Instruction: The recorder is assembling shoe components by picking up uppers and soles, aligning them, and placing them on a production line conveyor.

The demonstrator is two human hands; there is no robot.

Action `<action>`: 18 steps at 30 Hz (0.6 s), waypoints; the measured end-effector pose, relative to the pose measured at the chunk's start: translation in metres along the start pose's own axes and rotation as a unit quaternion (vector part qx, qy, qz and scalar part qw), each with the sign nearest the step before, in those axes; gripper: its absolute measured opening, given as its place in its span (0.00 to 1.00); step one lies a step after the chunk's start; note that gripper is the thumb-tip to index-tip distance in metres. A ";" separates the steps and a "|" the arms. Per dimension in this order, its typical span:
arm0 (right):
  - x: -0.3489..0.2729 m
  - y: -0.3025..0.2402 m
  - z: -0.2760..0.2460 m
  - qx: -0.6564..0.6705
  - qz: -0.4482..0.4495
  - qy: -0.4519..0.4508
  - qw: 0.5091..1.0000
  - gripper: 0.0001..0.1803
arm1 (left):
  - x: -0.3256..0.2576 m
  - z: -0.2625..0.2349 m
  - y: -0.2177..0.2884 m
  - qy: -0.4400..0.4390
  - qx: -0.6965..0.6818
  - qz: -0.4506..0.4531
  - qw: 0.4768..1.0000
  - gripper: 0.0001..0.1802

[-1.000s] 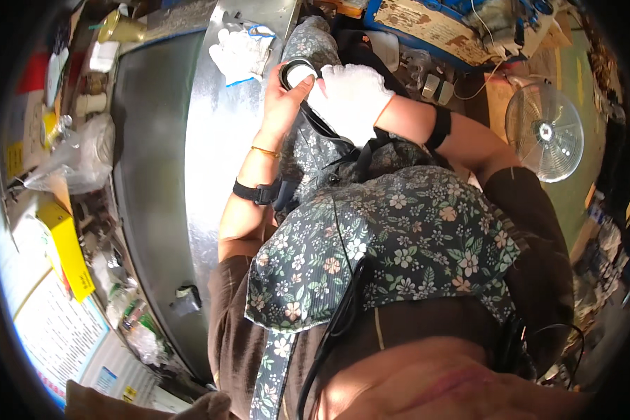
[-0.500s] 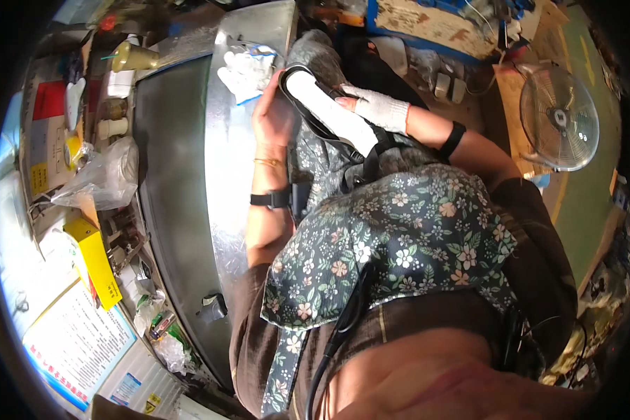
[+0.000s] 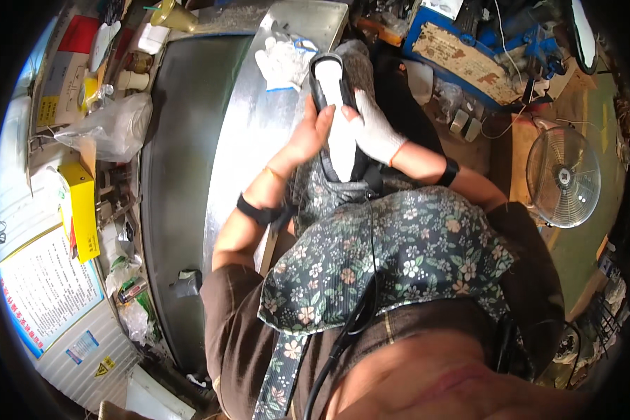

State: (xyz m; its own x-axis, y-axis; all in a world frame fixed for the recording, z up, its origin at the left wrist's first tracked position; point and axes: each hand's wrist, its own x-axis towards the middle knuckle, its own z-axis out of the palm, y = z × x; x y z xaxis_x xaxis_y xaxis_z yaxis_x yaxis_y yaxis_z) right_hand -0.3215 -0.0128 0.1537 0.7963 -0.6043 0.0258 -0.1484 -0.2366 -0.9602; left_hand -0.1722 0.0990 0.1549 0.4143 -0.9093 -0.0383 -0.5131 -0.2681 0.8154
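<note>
A black shoe (image 3: 332,82) with a long white insole or sole piece along it lies over my lap, its rounded end pointing away from me. My bare left hand (image 3: 311,131) grips its left side, thumb resting on the white surface. On the opposite side my right hand (image 3: 375,131), in a white glove that leaves the thumb tip bare, holds the edge with its thumb also on the white piece. Most fingers of both hands are hidden behind the shoe. A pair of white gloves (image 3: 284,64) lies on the metal bench beyond my left hand.
The shiny metal bench (image 3: 241,157) runs along my left, beside a dark conveyor-like belt (image 3: 182,203). A fan (image 3: 564,176) stands at the right. A blue-framed worn box (image 3: 462,59) sits far right of centre. A yellow box (image 3: 78,210) and plastic bag (image 3: 115,126) are at the left.
The shoe has turned from slanting to nearly straight away from me. My left hand has come from beside its far end to grip its side. The whole view has shifted.
</note>
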 end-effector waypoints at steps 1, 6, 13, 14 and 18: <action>-0.008 -0.002 0.013 0.022 -0.003 0.027 0.999 0.31 | -0.015 0.015 -0.009 0.085 0.050 0.018 0.995 0.37; -0.010 -0.004 0.000 -0.033 0.024 0.078 0.996 0.28 | -0.026 0.028 0.049 0.120 0.012 -0.092 0.988 0.38; 0.023 -0.042 -0.031 0.009 -0.045 -0.046 0.998 0.29 | -0.046 -0.007 0.063 0.055 -0.488 -0.197 0.848 0.45; 0.036 -0.054 -0.046 0.004 -0.061 -0.110 0.992 0.29 | -0.046 -0.018 0.045 0.068 -0.567 -0.199 0.796 0.45; 0.084 -0.109 -0.176 -0.187 -0.043 -0.089 0.977 0.18 | -0.072 -0.054 -0.028 0.221 -0.156 -0.180 0.946 0.54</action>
State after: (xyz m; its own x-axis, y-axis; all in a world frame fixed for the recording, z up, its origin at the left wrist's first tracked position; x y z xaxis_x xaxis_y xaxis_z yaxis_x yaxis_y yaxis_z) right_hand -0.3421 -0.1717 0.3096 0.9000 -0.4353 0.0213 -0.2533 -0.5622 -0.7872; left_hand -0.1466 0.1892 0.1660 0.8293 -0.5365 -0.1560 -0.0611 -0.3646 0.9291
